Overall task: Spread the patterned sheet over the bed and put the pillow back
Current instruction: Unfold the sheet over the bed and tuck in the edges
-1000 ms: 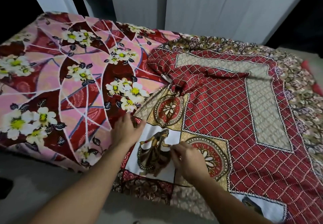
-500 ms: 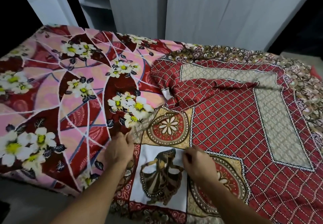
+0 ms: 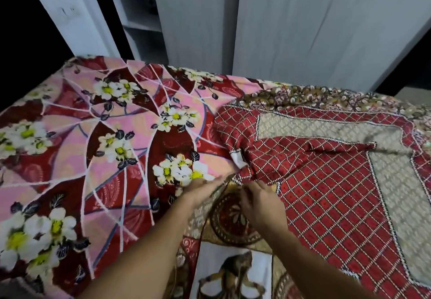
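Patterned sheet [image 3: 326,193]: red lattice cloth with a beige inner panel and a brown floral border, lying over the right half of the bed; its left part is bunched into a fold that runs from the middle of the bed toward the right.
Sheet's near corner: gold and red medallion and a white panel with a dancing figure, lying flat at the near edge between the two forearms.
Bed cover [image 3: 93,158]: pink and dark red floral cloth with white and yellow flowers, bare over the left half of the bed.
Left hand [image 3: 201,188]: flat, palm down, on the left edge of the patterned sheet where it meets the floral cover; fingers [image 3: 218,179] stretched out and close together, pressing on the cloth rather than gripping it.
Right hand [image 3: 258,199]: just beside the left hand, at the foot of the bunched fold; fingers curled together on the red lattice cloth, though motion blur hides how much cloth they pinch.
Behind the bed: a pale cupboard [image 3: 303,30] with closed doors, and an open shelf section [image 3: 137,18] to its left.
Pillow: not in view.
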